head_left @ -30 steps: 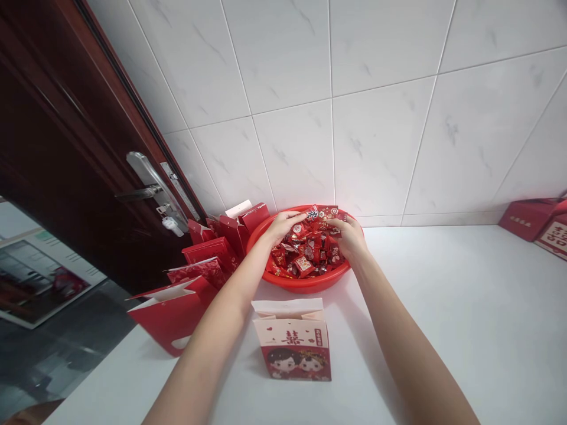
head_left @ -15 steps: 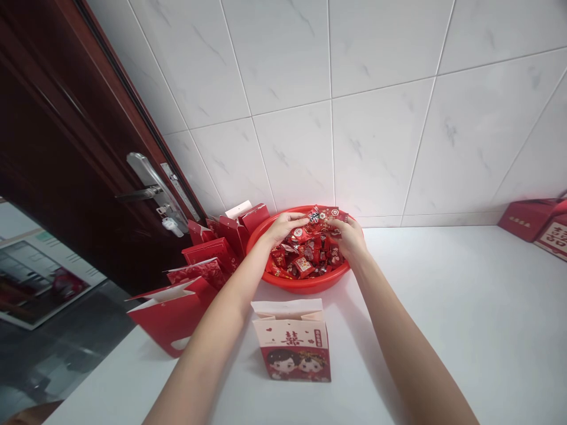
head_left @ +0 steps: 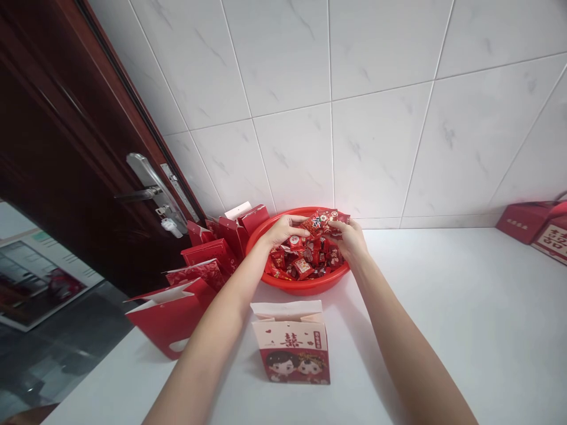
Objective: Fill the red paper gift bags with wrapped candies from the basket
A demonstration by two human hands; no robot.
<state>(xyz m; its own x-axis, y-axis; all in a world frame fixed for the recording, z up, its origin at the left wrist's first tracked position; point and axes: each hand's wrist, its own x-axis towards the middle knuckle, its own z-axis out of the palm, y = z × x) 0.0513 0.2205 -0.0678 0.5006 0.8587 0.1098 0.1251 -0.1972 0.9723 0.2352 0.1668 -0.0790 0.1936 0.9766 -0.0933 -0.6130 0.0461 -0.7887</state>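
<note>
A red plastic basin (head_left: 305, 287) full of red-wrapped candies (head_left: 303, 267) stands against the tiled wall. Over its left side, my left hand (head_left: 283, 230) pinches a red candy packet (head_left: 310, 223). My right hand (head_left: 349, 237), above the basin's right side, is closed on another red packet (head_left: 328, 216). The two packets touch or overlap between my fingers. In front of the basin, a pink and red paper box (head_left: 293, 348) with two cartoon faces stands upright with its top open.
Several red paper bags and boxes (head_left: 166, 319) stand left of the basin. Behind them is a dark door with a metal handle (head_left: 148, 192). A red box (head_left: 525, 223) sits at the far right of the white table (head_left: 443, 307), by the wall.
The packets between my hands have shifted slightly and lie a little differently. My hands remain over the basin, with the fingers slightly moved. The box has not moved.
</note>
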